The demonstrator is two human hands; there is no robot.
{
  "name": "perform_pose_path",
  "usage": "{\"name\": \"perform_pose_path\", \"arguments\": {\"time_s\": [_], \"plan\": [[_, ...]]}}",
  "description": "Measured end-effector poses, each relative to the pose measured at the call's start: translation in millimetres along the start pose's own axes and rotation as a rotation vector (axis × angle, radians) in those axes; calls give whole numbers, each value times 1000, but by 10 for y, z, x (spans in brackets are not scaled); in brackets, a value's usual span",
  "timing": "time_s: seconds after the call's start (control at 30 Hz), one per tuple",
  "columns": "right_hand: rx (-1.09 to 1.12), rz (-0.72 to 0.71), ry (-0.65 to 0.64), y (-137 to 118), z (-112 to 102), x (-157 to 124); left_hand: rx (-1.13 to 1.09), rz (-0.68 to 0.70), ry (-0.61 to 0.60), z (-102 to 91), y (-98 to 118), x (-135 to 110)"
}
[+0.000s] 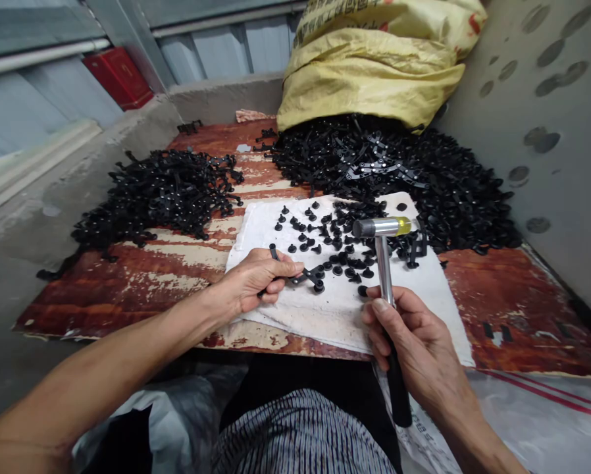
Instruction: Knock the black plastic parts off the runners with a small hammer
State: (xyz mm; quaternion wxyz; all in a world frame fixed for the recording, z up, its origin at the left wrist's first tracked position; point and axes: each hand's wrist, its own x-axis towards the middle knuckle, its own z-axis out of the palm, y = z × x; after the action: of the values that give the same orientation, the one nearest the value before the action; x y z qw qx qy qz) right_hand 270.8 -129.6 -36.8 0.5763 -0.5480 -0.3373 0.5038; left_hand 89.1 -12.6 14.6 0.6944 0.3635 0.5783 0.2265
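My left hand (260, 280) is closed around a black jointed linkage (303, 276), whose right end reaches over the white cloth (295, 306). In my right hand (404, 322) is a small mallet (385, 263) with a metal shaft, a black grip and a head that has one dark face and one yellow face. The mallet stands upright, its head above the cloth. Many loose black plastic plugs (337, 270) with round flat heads lie scattered on the cloth between and beyond my hands. A dark piece sits by my right fingertips; whether they touch it I cannot tell.
A heap of black linkages (162, 191) lies at the left of the worn red board (177, 263). A larger black heap (453, 184) spreads from under a yellow woven sack (369, 72) at the back. A spotted panel (532, 118) rises at the right; a low concrete ledge (142, 128) borders the left.
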Motion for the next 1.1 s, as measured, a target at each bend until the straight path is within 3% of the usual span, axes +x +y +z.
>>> {"name": "perform_pose_path", "arguments": {"time_s": [0.57, 0.67, 0.73, 0.87, 0.97, 1.1], "plan": [[-7, 10, -12, 0, 12, -9, 61, 5, 31, 41, 13, 11], [-130, -23, -40, -40, -33, -42, 105, 5, 34, 49, 29, 6], [-364, -115, -53, -71, -100, -68, 127, 4, 46, 49, 43, -2], [-816, -486, -77, -82, -266, -79, 181, 4, 73, 48, 85, -12], [-960, -700, -149, -110, -314, -74, 238, -12, 70, 49, 123, -4], [-963, -824, -196, -247, -245, -119, 268, -7, 44, 54, 154, 7]]}}
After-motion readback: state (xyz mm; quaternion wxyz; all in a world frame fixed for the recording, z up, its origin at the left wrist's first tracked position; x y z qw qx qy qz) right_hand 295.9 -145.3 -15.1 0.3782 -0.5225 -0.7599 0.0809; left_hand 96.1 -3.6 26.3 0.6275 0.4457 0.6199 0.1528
